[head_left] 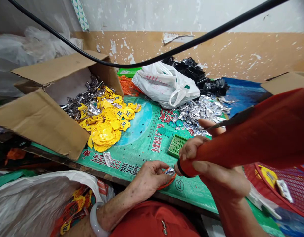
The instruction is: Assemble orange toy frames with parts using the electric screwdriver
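Near the table's front edge, my left hand (pixel 150 179) pinches a small orange part (pixel 169 183) with a shiny silver piece (pixel 169 171) on it. My right hand (pixel 216 174) is wrapped round a large red tool (pixel 240 141), whose dark-ringed tip points down left and meets the silver piece. The exact contact at the tip is hidden. Just behind the tip sits a green tray (pixel 177 145) with small holes.
Yellow parts (pixel 104 135) spill from a cardboard box (pixel 65 125) at left. A white bag (pixel 166 84), silver pieces (pixel 201 113) and black parts (pixel 191 70) lie behind. A red basket (pixel 295 187) stands right. A black cable (pixel 132 65) hangs across the top.
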Demonstrator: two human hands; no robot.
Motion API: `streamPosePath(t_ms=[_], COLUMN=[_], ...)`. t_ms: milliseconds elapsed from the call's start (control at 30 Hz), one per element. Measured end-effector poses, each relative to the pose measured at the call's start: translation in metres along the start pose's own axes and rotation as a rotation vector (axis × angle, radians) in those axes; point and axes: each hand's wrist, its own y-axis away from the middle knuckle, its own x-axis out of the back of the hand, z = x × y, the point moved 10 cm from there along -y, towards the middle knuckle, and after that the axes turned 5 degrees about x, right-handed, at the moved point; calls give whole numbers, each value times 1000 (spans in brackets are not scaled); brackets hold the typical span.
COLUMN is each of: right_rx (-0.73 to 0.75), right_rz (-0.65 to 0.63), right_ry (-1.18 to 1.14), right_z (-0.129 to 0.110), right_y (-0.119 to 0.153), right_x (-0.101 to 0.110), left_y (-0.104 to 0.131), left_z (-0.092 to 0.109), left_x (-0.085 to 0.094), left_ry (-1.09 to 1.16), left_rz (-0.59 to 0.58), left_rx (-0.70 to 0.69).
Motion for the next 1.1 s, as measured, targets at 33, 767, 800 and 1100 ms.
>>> streamPosePath(t_ms=[33,767,800,1100], right_rx=[-3,6,9,11], right_rz=[-3,-20,-25,-15], right_ry=[-11,-46,-43,27], right_z=[1,5,5,3], right_y=[0,-1,0,0], right_x=[0,1,1,-4], left_y=[0,2,2,1], left_z=[0,1,1,-9], left_x=[0,0,0,2], left_ry=[-2,-23,-19,0], left_rz=[-4,21,21,-28], left_rx=[-5,-5,3,85])
